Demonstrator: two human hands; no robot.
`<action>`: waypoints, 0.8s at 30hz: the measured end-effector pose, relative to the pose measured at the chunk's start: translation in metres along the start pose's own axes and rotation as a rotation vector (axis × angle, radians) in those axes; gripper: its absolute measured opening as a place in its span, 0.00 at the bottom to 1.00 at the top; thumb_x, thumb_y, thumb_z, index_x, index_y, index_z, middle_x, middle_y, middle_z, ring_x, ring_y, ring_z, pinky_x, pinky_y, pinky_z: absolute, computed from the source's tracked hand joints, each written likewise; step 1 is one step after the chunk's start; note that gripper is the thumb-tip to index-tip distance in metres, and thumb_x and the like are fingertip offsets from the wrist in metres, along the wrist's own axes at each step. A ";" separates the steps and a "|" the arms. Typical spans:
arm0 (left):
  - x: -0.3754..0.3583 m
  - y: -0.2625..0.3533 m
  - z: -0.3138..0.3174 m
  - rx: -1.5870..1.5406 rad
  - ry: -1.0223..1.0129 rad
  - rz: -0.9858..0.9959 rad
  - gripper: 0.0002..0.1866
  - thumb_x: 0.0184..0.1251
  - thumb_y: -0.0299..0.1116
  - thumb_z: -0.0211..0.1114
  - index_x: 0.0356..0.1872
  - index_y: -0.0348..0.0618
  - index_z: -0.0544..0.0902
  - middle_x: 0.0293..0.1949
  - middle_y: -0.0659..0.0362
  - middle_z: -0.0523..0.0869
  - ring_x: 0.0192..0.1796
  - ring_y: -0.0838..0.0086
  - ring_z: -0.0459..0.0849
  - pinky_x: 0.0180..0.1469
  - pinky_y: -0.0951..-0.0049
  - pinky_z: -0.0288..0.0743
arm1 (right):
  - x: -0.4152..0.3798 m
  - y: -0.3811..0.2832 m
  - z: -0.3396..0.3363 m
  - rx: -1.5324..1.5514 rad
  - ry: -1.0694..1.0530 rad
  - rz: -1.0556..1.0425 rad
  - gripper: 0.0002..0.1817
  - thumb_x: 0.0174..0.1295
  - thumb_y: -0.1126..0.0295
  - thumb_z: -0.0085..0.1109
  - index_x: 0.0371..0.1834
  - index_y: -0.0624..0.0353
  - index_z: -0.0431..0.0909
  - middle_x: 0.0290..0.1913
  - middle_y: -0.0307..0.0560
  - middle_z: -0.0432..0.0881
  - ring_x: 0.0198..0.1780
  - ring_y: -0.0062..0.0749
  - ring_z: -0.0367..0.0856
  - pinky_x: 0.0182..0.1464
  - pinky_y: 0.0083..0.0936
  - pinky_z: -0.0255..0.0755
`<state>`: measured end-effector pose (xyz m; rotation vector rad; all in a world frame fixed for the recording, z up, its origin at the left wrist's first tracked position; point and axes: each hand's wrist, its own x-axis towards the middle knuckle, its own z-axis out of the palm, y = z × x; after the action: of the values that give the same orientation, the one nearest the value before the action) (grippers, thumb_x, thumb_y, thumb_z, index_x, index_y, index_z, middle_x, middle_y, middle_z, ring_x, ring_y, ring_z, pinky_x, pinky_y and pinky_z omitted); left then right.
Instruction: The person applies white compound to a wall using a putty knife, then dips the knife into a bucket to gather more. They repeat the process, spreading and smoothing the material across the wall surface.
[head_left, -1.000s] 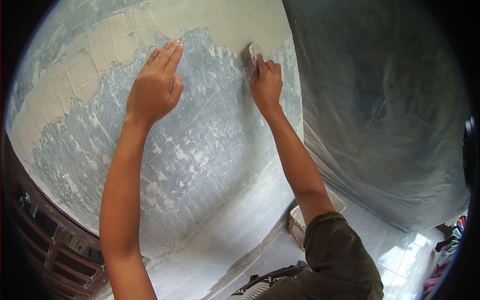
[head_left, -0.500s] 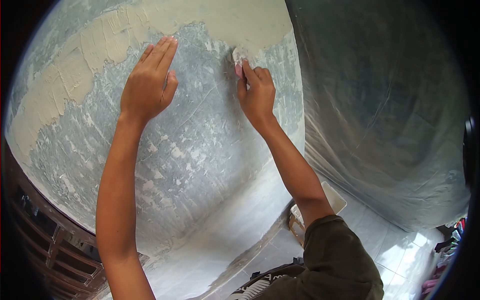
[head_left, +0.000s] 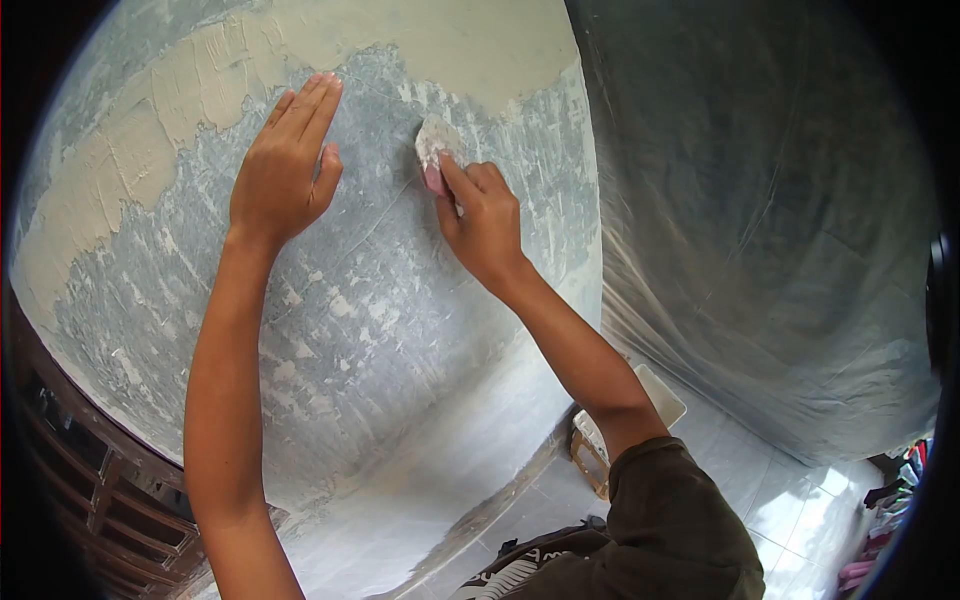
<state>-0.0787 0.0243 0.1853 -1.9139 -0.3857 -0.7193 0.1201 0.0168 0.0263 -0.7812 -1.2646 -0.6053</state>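
Head view: right hand (head_left: 487, 225) pinches a caked scraper (head_left: 437, 142) against the wall (head_left: 340, 330)

The right forearm (head_left: 575, 350) rises toward the upper left, out of a dark sleeve (head_left: 680, 510). Its wrist is nearly in line with the arm, the back of the hand faces the camera, and the index finger lies on the scraper with the thumb below. The left hand (head_left: 280, 185) is laid flat on the wall, fingers straight and mostly together, pointing up and slightly right, the thumb held apart. Its forearm (head_left: 225, 370) stands nearly upright.

The scraper's broad upper end is rounded, rough and pale with residue; its lower part is pinkish where the fingers grip it. It is in the wall's upper part, closer to the right edge than the left, just below the ragged edge of the beige putty (head_left: 490, 50). Grey, white-flecked surface surrounds it.

Beyond the wall's right edge hangs a translucent sheet (head_left: 760, 200). Near the right elbow, a pale tub (head_left: 660, 395) shows above the tiled floor (head_left: 725, 450).
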 end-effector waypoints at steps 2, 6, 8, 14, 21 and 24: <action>0.001 0.001 0.000 0.005 0.005 0.006 0.31 0.65 0.29 0.53 0.72 0.33 0.71 0.71 0.46 0.77 0.75 0.58 0.72 0.80 0.58 0.61 | 0.014 0.020 -0.004 -0.047 0.039 0.026 0.23 0.54 0.80 0.67 0.57 0.63 0.83 0.31 0.48 0.78 0.36 0.44 0.78 0.38 0.38 0.75; 0.004 0.005 0.003 -0.011 -0.005 0.009 0.32 0.65 0.29 0.53 0.72 0.33 0.71 0.71 0.46 0.76 0.75 0.58 0.72 0.80 0.58 0.61 | 0.047 0.065 -0.007 -0.215 0.125 0.093 0.23 0.55 0.80 0.65 0.57 0.63 0.83 0.31 0.48 0.79 0.37 0.43 0.79 0.40 0.37 0.76; 0.004 0.006 0.006 -0.005 -0.018 0.007 0.32 0.65 0.29 0.53 0.73 0.33 0.71 0.71 0.46 0.76 0.76 0.59 0.72 0.80 0.58 0.60 | 0.054 0.085 -0.002 -0.261 0.113 0.113 0.22 0.56 0.80 0.65 0.57 0.63 0.83 0.32 0.49 0.80 0.38 0.44 0.80 0.40 0.38 0.76; 0.005 0.008 0.007 0.009 -0.032 0.009 0.32 0.65 0.29 0.53 0.73 0.32 0.70 0.72 0.46 0.75 0.76 0.59 0.71 0.81 0.58 0.59 | 0.017 0.075 0.019 -0.279 0.044 0.111 0.20 0.53 0.79 0.68 0.52 0.65 0.83 0.34 0.50 0.82 0.38 0.48 0.81 0.40 0.43 0.77; 0.005 0.008 0.006 0.005 -0.037 0.019 0.32 0.65 0.29 0.53 0.72 0.32 0.71 0.71 0.46 0.76 0.76 0.59 0.71 0.81 0.58 0.59 | 0.007 0.022 -0.006 -0.012 0.069 0.025 0.24 0.50 0.81 0.70 0.54 0.65 0.82 0.31 0.49 0.78 0.37 0.45 0.79 0.37 0.38 0.76; 0.005 0.008 0.006 0.010 -0.036 0.020 0.32 0.65 0.29 0.53 0.72 0.32 0.71 0.71 0.46 0.76 0.76 0.59 0.72 0.80 0.58 0.60 | 0.038 0.056 0.000 -0.126 0.130 0.079 0.19 0.54 0.79 0.67 0.52 0.65 0.83 0.32 0.49 0.80 0.38 0.46 0.80 0.39 0.40 0.77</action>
<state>-0.0685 0.0257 0.1812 -1.9203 -0.3915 -0.6696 0.1713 0.0520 0.0537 -0.8779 -1.0802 -0.6659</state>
